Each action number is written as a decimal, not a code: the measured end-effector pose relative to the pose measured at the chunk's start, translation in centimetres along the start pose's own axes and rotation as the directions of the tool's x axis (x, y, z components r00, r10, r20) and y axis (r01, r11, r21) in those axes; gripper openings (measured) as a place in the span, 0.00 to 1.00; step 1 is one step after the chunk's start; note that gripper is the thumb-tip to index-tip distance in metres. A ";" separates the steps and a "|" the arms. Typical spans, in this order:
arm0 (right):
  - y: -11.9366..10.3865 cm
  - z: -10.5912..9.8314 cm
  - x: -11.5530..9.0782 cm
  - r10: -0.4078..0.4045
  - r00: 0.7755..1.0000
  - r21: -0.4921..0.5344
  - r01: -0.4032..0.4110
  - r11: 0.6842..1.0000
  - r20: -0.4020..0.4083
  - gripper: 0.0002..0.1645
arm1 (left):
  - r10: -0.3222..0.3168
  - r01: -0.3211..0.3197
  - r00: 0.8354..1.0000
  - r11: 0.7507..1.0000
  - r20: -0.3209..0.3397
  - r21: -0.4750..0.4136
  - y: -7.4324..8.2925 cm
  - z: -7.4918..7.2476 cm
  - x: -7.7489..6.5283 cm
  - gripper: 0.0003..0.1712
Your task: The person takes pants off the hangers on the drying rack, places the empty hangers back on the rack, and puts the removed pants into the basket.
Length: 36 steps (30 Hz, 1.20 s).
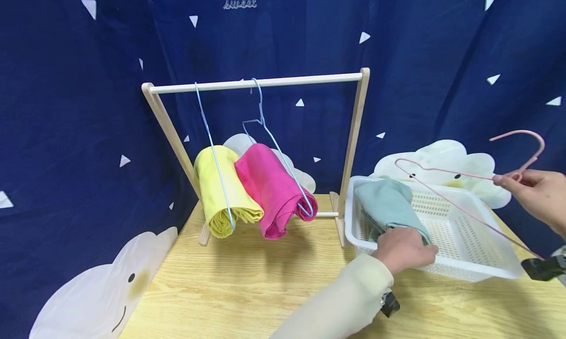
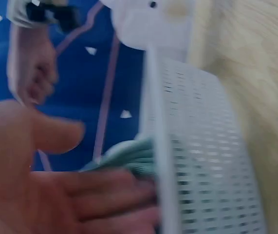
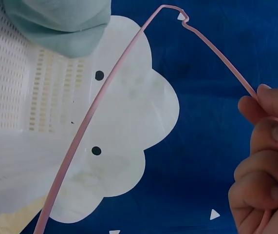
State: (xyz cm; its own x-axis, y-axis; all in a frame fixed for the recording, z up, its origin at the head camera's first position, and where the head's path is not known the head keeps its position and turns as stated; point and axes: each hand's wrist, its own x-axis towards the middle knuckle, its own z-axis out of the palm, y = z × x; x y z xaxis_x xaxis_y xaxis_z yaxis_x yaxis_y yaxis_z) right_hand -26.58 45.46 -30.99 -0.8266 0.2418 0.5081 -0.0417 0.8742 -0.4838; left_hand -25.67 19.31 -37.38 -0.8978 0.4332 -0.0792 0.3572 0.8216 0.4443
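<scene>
A light teal folded cloth [image 1: 389,201] lies in the left part of a white plastic basket [image 1: 479,272]. My left hand [image 1: 404,250] reaches over the basket's near rim to the cloth's near end. In the left wrist view, somewhat blurred, its fingers [image 2: 104,195] are fairly straight against the teal cloth [image 2: 129,156], thumb apart; the fingertips are hidden behind the rim. My right hand [image 1: 541,194] pinches a pink clothes hanger [image 1: 460,173] just below its hook, holding it up above the basket's right side. Curled fingers and thumb show at the hanger's neck in the right wrist view.
Left of the basket stands a wooden rack [image 1: 353,137] with a white rail [image 1: 300,81]. A yellow cloth [image 1: 221,186] and a magenta cloth [image 1: 274,191] hang there on blue hangers. A dark blue curtain [image 1: 424,59] backs the wooden table [image 1: 212,290].
</scene>
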 end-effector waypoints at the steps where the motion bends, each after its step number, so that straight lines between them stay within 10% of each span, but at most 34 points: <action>1: -0.2 0.0 0.1 0.010 1.000 -0.021 -0.010 1.000 0.012 0.16 | 0.035 -0.035 0.997 0.999 -0.065 0.003 0.0 -0.4 -0.2 0.29; 4: -0.8 0.1 0.2 0.050 0.997 -0.083 -0.046 0.996 0.053 0.23 | 0.147 -0.127 0.957 0.988 -0.251 0.092 -0.3 -1.2 -0.4 0.27; 7: -1.3 0.2 0.1 0.072 0.993 -0.127 -0.060 0.990 0.090 0.26 | 0.240 -0.160 0.931 0.945 -0.275 0.284 -0.9 -1.2 -0.3 0.17; 12: -1.8 0.4 -0.1 0.025 0.992 -0.146 -0.006 0.989 0.125 0.25 | 0.227 -0.172 0.970 0.889 -0.083 0.425 -1.4 -0.8 0.1 0.11; 19: -2.0 0.5 0.1 -0.082 0.983 -0.162 0.109 0.981 0.163 0.25 | -0.010 -0.018 0.996 0.945 0.086 0.328 -4.0 -0.1 1.3 0.20; 26: -2.7 1.0 -0.2 -0.076 0.967 -0.153 0.116 0.981 0.244 0.25 | -0.088 0.072 0.995 0.960 0.050 0.272 -5.4 1.4 1.9 0.34; 36: -3.5 0.9 -0.2 -0.112 0.966 -0.152 0.150 0.977 0.235 0.22 | 0.066 -0.042 0.996 0.950 -0.066 0.309 -6.5 2.3 1.5 0.34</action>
State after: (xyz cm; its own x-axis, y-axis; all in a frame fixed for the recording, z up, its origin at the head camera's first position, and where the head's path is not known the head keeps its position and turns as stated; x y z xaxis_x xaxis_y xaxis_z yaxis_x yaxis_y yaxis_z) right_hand -26.80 41.96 -30.05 -0.9252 0.0371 0.3776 -0.0794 0.9542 -0.2885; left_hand -28.77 15.50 -42.40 -0.8875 0.4608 0.0091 0.4568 0.8769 0.1495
